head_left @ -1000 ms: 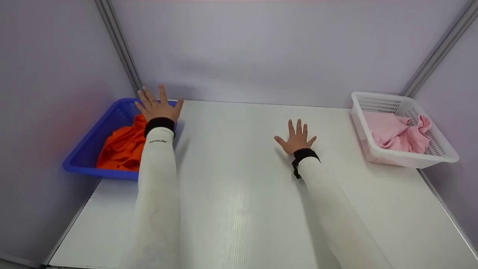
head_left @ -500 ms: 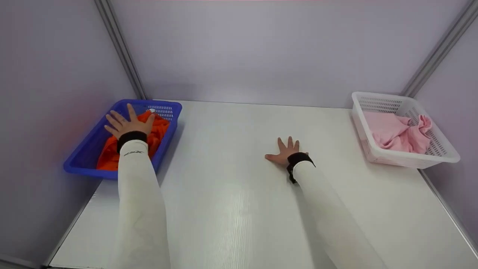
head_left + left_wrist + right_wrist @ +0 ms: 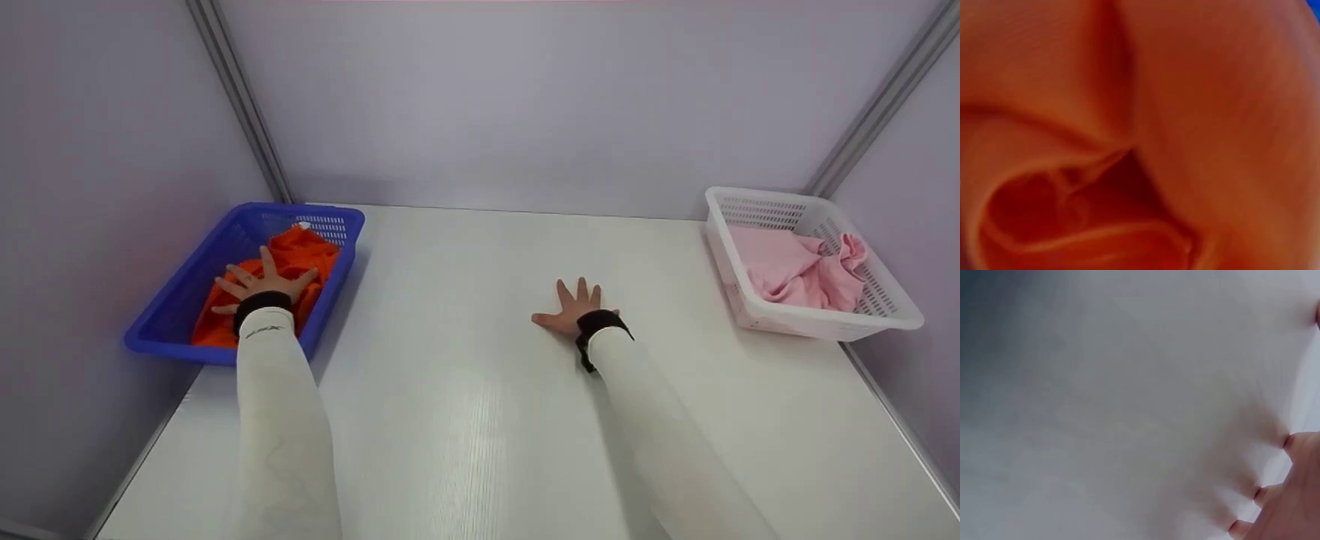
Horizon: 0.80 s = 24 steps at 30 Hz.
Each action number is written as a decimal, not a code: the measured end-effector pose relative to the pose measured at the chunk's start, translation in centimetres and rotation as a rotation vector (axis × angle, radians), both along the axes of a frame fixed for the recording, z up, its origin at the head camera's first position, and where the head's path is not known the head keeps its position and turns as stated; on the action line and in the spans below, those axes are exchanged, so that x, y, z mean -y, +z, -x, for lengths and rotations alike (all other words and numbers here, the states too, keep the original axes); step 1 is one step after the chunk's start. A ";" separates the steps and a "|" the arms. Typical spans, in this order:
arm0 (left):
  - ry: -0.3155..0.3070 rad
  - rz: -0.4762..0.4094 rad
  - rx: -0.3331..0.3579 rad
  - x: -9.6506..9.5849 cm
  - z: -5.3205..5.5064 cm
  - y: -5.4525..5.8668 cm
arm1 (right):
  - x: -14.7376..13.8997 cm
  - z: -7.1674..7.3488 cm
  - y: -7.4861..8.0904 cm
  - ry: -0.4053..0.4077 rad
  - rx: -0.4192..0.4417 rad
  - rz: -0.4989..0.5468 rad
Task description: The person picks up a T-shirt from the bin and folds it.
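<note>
My left hand (image 3: 262, 286) is inside the blue basket (image 3: 166, 349), palm down with its fingers spread over a crumpled orange cloth (image 3: 304, 246). Folds of that orange cloth (image 3: 1230, 107) fill the left wrist view, very close to the camera. My right hand (image 3: 573, 312) stands with spread fingers at the white tabletop (image 3: 450, 315), right of the middle, and holds nothing. In the right wrist view the fingertips (image 3: 1288, 441) meet the pale surface, with shadows beside them.
A white perforated basket (image 3: 825, 321) at the right holds a crumpled pink cloth (image 3: 780, 262). Pale panels (image 3: 495, 105) with grey metal corner posts (image 3: 244, 105) enclose the table at the back and both sides.
My left hand has moved left from over the blue basket's far right corner, then down onto the orange cloth. The right hand has shifted slightly left and nearer, then stayed.
</note>
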<state>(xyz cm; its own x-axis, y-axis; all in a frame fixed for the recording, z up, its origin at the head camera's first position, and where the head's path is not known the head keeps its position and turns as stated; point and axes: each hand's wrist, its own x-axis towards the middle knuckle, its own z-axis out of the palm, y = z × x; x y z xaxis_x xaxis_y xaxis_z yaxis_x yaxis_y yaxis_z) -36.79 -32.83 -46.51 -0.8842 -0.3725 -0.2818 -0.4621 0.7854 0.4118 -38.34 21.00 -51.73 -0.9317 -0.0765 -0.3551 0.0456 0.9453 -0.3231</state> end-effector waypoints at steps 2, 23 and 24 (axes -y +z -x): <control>0.007 -0.023 0.039 -0.4 -0.6 -0.1 | -0.1 0.3 -0.5 0.000 -0.002 0.005; -0.186 -0.077 0.078 1.7 2.6 -3.3 | -0.4 -0.2 -0.4 -0.022 -0.024 0.005; -0.166 -0.099 0.089 2.0 3.1 -3.8 | -0.4 -0.3 -0.2 -0.022 -0.017 0.005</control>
<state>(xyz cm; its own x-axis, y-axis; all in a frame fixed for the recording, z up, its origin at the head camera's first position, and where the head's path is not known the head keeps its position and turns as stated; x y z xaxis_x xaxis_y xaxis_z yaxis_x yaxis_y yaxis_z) -39.86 -34.81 -50.27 -0.9013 -0.1901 -0.3893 -0.3675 0.8113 0.4546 -38.03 21.40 -51.91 -0.9390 -0.0576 -0.3391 0.0607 0.9426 -0.3283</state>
